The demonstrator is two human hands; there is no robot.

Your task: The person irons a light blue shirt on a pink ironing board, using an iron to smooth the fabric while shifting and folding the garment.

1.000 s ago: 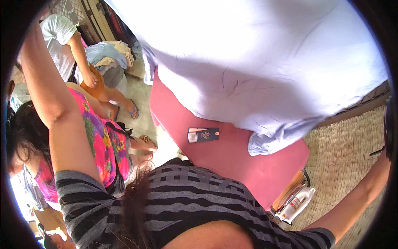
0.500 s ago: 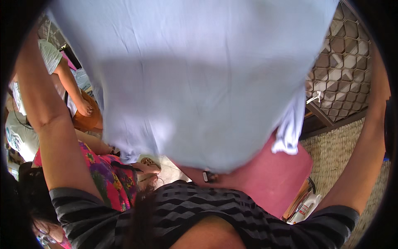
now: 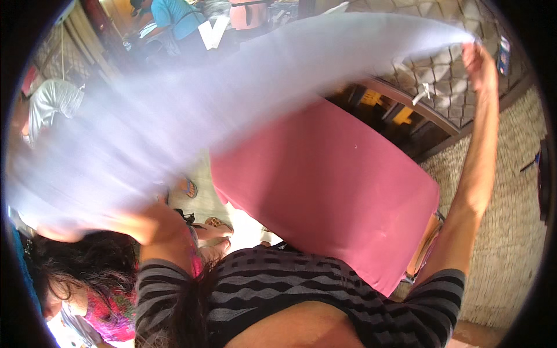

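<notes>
One end of the pale blue cloth [image 3: 232, 93] is pinched in the right hand [image 3: 480, 66]. The left hand is lost in the blur at the other end, so I cannot tell how its fingers are. The cloth is up in the air by the far left edge of the red tabletop [image 3: 342, 191]. Past the far right edge is a lattice screen [image 3: 444, 72].

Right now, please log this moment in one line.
right fingers: grip pale blue cloth; left hand: unclear; rectangular red fabric-covered table: in front
</notes>
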